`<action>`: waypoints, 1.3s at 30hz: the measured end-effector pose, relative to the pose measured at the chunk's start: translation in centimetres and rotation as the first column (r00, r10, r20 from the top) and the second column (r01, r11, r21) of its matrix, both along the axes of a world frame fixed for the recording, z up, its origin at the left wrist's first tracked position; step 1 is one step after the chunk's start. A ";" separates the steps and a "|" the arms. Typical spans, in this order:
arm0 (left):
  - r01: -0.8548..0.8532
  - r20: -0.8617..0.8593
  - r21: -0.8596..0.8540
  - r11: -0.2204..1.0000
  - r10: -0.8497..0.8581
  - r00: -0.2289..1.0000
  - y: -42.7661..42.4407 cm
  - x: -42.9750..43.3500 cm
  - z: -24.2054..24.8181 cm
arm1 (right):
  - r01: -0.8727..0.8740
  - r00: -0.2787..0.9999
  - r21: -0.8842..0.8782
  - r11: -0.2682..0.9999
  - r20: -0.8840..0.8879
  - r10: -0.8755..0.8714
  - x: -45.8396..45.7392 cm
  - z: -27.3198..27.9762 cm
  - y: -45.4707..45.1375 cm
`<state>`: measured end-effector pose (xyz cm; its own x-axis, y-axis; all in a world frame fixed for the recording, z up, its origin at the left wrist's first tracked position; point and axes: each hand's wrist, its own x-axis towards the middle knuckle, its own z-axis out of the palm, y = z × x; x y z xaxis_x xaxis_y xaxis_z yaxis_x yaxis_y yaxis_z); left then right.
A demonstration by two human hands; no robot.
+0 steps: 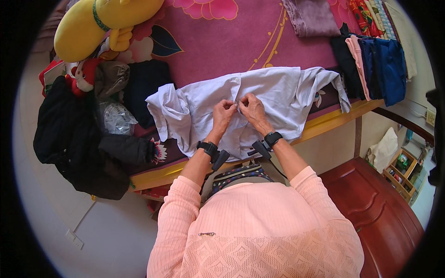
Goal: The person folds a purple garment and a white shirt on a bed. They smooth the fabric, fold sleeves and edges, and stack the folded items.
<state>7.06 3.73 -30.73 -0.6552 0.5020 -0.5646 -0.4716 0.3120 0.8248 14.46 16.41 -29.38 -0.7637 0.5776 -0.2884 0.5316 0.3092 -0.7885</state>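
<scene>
A pale lavender button-up shirt (205, 87) lies spread across the edge of the bed, its collar end away from what shows as a label near me. My left hand (224, 113) pinches the front placket of the shirt between thumb and fingers. Right beside it, my right hand (253, 109) grips the other side of the placket, the fingertips of both hands almost touching. A small button shows on the placket just beyond them. Whatever lies between the fingertips is mostly hidden. One sleeve is bunched at the left, and the other trails to the right.
A magenta flowered bedspread (222, 45) covers the bed. Dark jackets (69, 139), a clear plastic bag (117, 118) and a yellow plush toy (80, 31) lie left. Folded clothes (389, 69) stand right, with a mauve folded cloth (314, 17) farther back. A wooden door (368, 208) stands lower right.
</scene>
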 end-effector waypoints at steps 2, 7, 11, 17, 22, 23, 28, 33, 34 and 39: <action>0.004 -0.050 0.022 1.000 -0.003 0.999 0.0 0.2 -0.2 | 0.003 1.000 -0.054 0.999 -0.025 -0.004 0.0 0.3 0.0; -0.020 -0.084 -0.011 1.000 0.019 0.996 0.4 0.5 -0.9 | 0.025 0.998 -0.169 0.985 -0.060 -0.036 0.3 0.8 0.2; -0.006 -0.132 -0.053 0.999 -0.001 0.991 0.3 0.6 -1.4 | 0.035 0.999 -0.201 0.979 -0.023 -0.040 0.2 0.6 0.3; -0.011 -0.096 -0.034 0.999 0.007 0.995 0.1 0.8 -1.5 | 0.029 0.999 -0.266 0.964 -0.019 -0.036 0.3 0.1 0.4; -0.039 0.043 0.026 0.999 0.038 0.998 0.1 0.7 -0.7 | 0.020 1.000 -0.302 0.953 0.016 -0.016 0.4 -0.6 0.8; -0.054 0.102 0.048 0.997 0.049 0.994 0.0 0.6 -0.4 | 0.007 1.000 -0.299 0.954 0.021 -0.001 0.4 -0.7 0.9; -0.050 0.301 0.078 0.996 0.024 0.953 -0.2 -0.2 0.1 | -0.061 0.998 -0.275 0.960 -0.019 0.058 0.6 -1.3 1.3; 0.019 0.162 0.051 0.999 -0.027 0.986 0.3 -0.3 -0.4 | -0.032 0.999 -0.309 0.951 0.006 0.035 0.6 -1.1 1.6; 0.037 0.099 0.030 0.999 -0.040 0.994 0.3 -0.2 -0.4 | -0.004 0.999 -0.355 0.935 0.043 0.020 0.6 -1.0 1.6; 0.080 -0.144 -0.036 0.996 -0.085 0.986 0.5 0.4 -0.5 | 0.093 0.992 -0.443 0.892 0.116 -0.045 0.4 -1.1 1.3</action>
<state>7.50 4.22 -31.19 -0.6882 0.5422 -0.4821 -0.3193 0.3704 0.8723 14.82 17.67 -30.45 -0.6802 0.4200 -0.6008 0.6219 -0.1032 -0.7763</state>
